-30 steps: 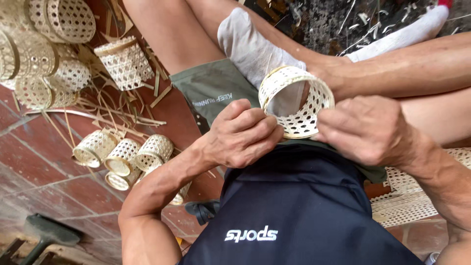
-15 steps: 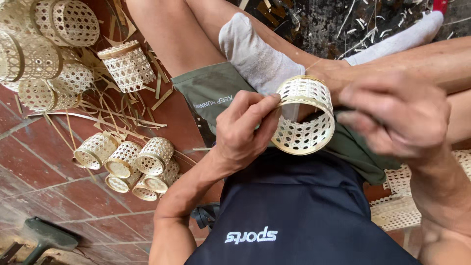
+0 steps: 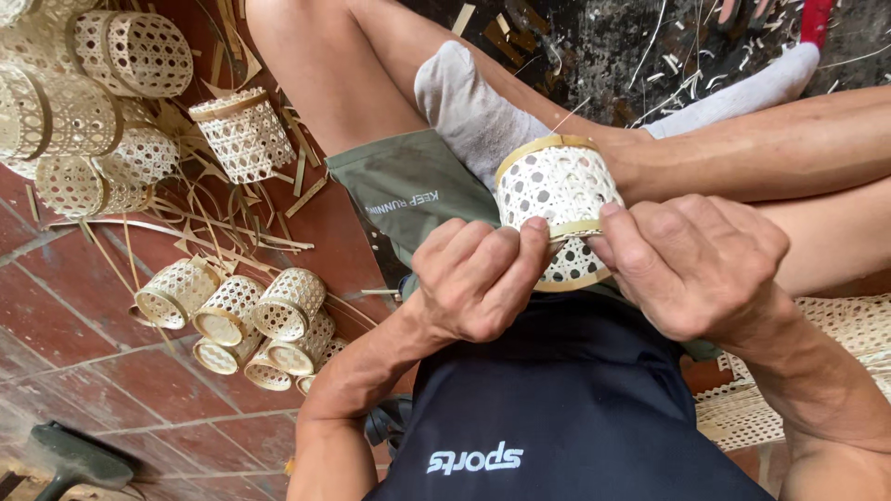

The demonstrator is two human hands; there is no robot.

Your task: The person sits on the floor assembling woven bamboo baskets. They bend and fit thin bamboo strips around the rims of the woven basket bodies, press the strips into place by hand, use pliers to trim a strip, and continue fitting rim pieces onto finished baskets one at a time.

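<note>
Holding a small woven bamboo basket (image 3: 557,206) between both hands, we see it sitting just above the lap, resting against the crossed legs and a grey sock (image 3: 469,111). Our left hand (image 3: 478,278) is curled, its fingers closed on the pale band that runs around the basket's lower part, thumb and forefinger pinching at the near left side. Our right hand (image 3: 696,264) meets it from the other side, fingertips pressed to the same band, so the two hands nearly touch across the front of the weave. The basket is a short open-work cylinder; its axis tilts away from us and slightly up, with one rim turned towards the knees and the other rim towards our chest, partly hidden behind the fingers. It lies directly ahead of both hands, and neither is clearly nearer, though the left one covers more of the band. A thin loose strip (image 3: 568,116) sticks up from the far rim.

Off to the left of our left hand, on the red tiled floor (image 3: 83,371), lie a cluster of finished small baskets (image 3: 241,320), and farther out a heap of larger ones (image 3: 93,111) among bamboo offcuts. To the right of our right hand, woven matting (image 3: 835,371) lies flat.
</note>
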